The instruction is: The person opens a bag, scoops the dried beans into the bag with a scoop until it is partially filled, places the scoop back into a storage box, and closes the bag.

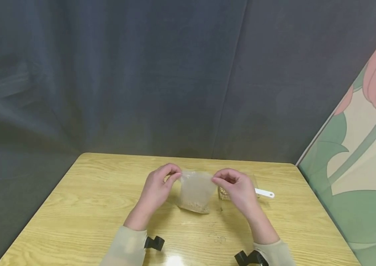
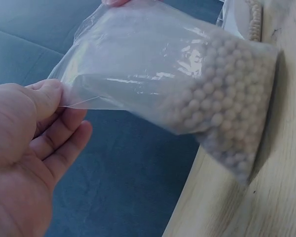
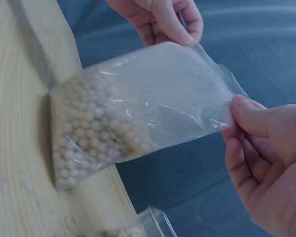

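A clear plastic bag stands upright on the table, its lower part filled with small round beige beads. My left hand pinches the bag's top left corner between thumb and forefinger. At the opposite top corner, my right hand pinches the plastic the same way. Between the two hands the bag's upper part is stretched fairly flat, as the right wrist view shows with the bag and the right hand. Whether the bag's mouth is parted cannot be told.
Partly behind my right hand is a clear container with similar beads. A white handle sticks out to its right. The wooden table meets a dark curtain at the back; a flower-patterned cloth hangs on the right.
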The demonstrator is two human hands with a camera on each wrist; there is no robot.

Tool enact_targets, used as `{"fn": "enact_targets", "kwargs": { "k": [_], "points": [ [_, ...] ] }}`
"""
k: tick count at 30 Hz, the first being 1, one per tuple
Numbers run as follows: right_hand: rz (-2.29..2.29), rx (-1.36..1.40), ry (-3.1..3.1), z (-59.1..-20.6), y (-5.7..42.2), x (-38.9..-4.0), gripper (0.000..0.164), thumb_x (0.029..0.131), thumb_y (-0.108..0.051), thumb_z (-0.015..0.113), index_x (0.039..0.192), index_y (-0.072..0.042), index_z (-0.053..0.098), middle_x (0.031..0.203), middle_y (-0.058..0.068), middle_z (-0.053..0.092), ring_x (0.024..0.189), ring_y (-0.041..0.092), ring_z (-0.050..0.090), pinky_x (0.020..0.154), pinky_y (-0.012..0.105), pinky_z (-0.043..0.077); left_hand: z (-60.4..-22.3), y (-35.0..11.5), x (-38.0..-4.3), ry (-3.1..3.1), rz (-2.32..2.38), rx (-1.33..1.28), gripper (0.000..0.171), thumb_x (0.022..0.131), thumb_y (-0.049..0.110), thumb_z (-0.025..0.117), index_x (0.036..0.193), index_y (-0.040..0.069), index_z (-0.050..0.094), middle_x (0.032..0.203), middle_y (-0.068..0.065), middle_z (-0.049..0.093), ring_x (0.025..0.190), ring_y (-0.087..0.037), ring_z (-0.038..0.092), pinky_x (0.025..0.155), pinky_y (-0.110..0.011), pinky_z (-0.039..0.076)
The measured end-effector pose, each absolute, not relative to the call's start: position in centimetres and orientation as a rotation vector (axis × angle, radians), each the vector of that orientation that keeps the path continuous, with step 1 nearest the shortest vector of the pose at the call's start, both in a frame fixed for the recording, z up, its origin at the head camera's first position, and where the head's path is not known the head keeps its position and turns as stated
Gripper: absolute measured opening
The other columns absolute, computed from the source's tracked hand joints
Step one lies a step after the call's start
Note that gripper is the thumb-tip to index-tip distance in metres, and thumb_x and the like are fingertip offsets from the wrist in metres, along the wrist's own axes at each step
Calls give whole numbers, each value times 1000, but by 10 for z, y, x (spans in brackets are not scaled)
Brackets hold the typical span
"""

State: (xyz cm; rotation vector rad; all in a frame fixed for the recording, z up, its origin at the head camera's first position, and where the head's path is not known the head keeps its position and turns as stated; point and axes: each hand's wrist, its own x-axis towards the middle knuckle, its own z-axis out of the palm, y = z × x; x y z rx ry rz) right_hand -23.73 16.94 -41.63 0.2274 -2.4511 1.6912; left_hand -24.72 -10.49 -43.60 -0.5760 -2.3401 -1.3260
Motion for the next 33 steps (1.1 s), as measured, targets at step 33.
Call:
{"fn": "enact_targets", "kwargs": {
  "k": [33],
  "points": [
    [1847, 97, -2371, -422, 175, -250, 28, 93, -3, 89, 101, -3, 62, 99, 7, 82, 91, 16, 78, 74, 27, 58, -436, -98, -250, -2419, -1490, -511, 7, 107, 24, 75, 101, 23, 77, 102, 12, 74, 100, -14, 69, 98, -48, 55]
  ]
}}
